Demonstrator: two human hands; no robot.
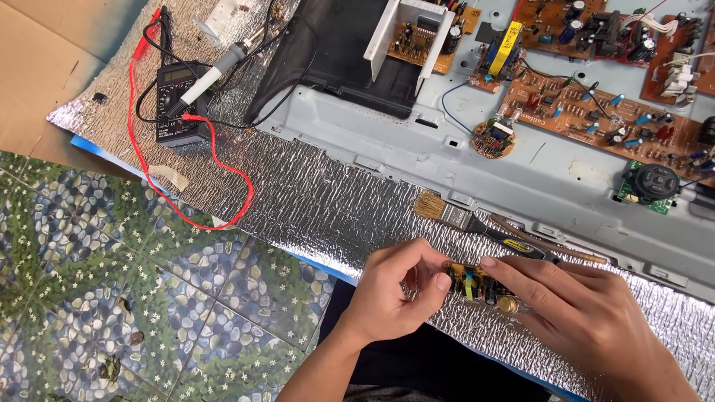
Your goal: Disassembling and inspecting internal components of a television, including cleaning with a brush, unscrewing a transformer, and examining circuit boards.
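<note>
A small brown circuit board (474, 283) with a yellow part and a round gold part lies on the silver foil mat (313, 193). My left hand (395, 290) pinches its left end between thumb and fingers. My right hand (588, 313) rests on its right side, with the index finger across the top edge. A paintbrush (477, 223) with a black handle lies just beyond both hands, bristles pointing left.
A black multimeter (177, 100) with red and black leads and a soldering iron (216, 74) sit at the upper left. A grey metal chassis (551, 179) carries several brown circuit boards at the upper right. Patterned floor tiles (112, 298) fill the lower left.
</note>
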